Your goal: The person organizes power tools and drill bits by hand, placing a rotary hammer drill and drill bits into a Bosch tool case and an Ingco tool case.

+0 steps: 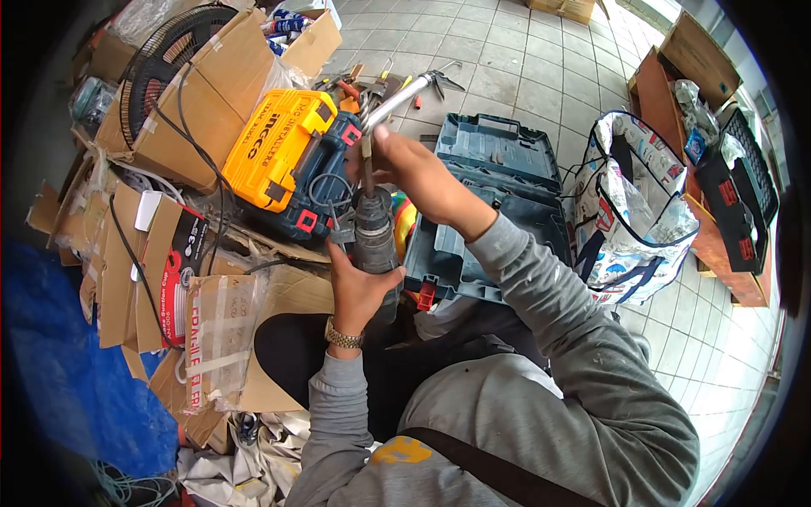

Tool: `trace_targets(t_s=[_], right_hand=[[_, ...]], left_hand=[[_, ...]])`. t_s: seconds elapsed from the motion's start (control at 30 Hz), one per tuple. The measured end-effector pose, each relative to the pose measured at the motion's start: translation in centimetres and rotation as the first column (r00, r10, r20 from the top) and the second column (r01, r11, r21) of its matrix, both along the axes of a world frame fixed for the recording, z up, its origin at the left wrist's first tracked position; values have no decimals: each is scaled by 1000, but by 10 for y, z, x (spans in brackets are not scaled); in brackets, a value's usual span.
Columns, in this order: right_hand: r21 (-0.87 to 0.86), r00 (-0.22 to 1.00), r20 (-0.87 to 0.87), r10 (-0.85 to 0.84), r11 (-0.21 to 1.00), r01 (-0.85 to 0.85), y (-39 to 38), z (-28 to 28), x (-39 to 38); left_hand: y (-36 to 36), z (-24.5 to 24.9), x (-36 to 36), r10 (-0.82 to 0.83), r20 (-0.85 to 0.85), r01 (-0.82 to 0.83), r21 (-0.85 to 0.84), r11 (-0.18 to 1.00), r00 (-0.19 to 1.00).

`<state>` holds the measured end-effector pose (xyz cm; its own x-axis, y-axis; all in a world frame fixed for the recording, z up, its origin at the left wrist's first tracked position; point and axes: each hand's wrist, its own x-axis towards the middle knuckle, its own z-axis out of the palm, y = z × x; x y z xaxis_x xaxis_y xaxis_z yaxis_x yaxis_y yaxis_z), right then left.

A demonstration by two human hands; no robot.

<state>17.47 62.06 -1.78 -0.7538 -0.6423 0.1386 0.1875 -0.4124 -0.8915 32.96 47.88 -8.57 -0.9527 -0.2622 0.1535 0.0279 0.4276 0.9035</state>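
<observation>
My left hand (361, 287) is wrapped round the dark grey body of a rotary hammer drill (374, 230), which points away from me above my lap. A long, brownish drill bit (367, 167) stands out from its front end. The fingers of my right hand (427, 179) close round this bit, just ahead of the chuck; the fingertips are partly hidden. Beyond the drill, the open teal tool case (498, 152) lies on the floor, its near half beside my right forearm. Left of the drill sits a yellow and dark blue toolbox (279, 144).
Cardboard boxes (190, 110), a black fan (165, 68) and loose cables crowd the left side. A silver caulking gun (404, 100) lies among tools ahead. To the right stand a patterned bag (629, 253) and a wooden box (735, 283). A blue tarp (76, 372) is at lower left.
</observation>
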Motion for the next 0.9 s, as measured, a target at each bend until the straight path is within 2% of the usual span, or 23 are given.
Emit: trace_targets(t_s=[0.07,0.13,0.17,0.2,0.23,0.3,0.4,0.47,0.67,0.73,0.8,0.87,0.9], right_hand=[[110,973,-220,-73,989,99,6,-28,15],[141,989,-132,-63,987,82,10,-37,38],[223,871,-435,-229,910,351,8,-39,49],[208,637,-704,-314,766,608,6,-42,56],[199,635,-702,-322,768,609,1,-47,59],[94,861,-368,-350,908,409,-14,-60,61],[37,857,-341,-387,905,424,-36,-64,65],[57,840,-380,-386,897,438,-44,-63,65],[68,812,-502,-297,923,379,-53,-56,60],[12,804,-534,-261,949,316,-53,-51,56],[-32,783,-539,-311,936,350,-60,-41,55],[-68,805,-475,-355,927,368,-72,-31,59],[-91,810,-458,-366,926,367,-76,-19,62]], left_hand=[[0,1,1,7,37,-8,42,999,999],[1,6,-1,4,17,-5,77,997,1000],[0,3,-2,-2,-12,3,66,998,1000],[2,6,-1,-2,-10,3,59,998,1000],[4,11,-1,-20,-22,23,117,993,1000],[7,17,-2,-43,-14,45,217,975,999],[5,10,-3,-21,-80,34,155,987,997],[0,8,-2,3,-56,4,125,992,998],[1,24,4,70,-73,-51,235,971,995],[3,28,4,117,-108,-97,171,980,987],[1,38,5,145,-120,-118,204,972,982],[-8,50,8,150,-182,-148,22,989,972],[-11,58,11,147,-175,-135,79,988,974]])
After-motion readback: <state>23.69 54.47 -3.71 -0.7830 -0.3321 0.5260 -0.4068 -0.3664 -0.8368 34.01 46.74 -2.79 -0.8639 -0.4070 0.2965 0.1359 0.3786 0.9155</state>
